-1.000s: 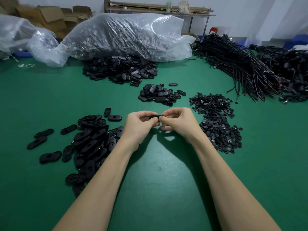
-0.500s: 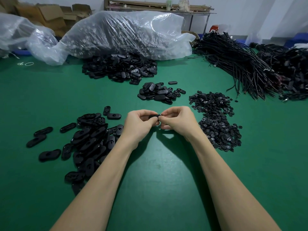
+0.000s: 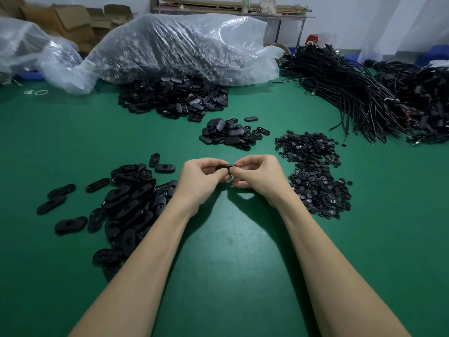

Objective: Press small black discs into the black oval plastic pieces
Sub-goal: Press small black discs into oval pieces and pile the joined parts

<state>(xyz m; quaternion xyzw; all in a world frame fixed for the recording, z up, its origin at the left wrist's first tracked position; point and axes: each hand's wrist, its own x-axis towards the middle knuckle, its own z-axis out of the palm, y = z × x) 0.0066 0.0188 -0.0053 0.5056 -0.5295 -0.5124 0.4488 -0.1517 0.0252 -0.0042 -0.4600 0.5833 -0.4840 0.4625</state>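
A: Where is the oval piece [image 3: 223, 167]?

B: Centre of the frame, above the green surface [image 3: 230, 239], pinched at both ends by the left hand [image 3: 201, 177] and right hand [image 3: 258, 177].

A: And doing it well?

B: Probably thumbs square over the hidden disc, pressing evenly so it seats flat.

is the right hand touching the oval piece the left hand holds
Touching. The head view shows the right hand pinching one end of the black oval piece, with the left hand gripping the other end, above the green table.
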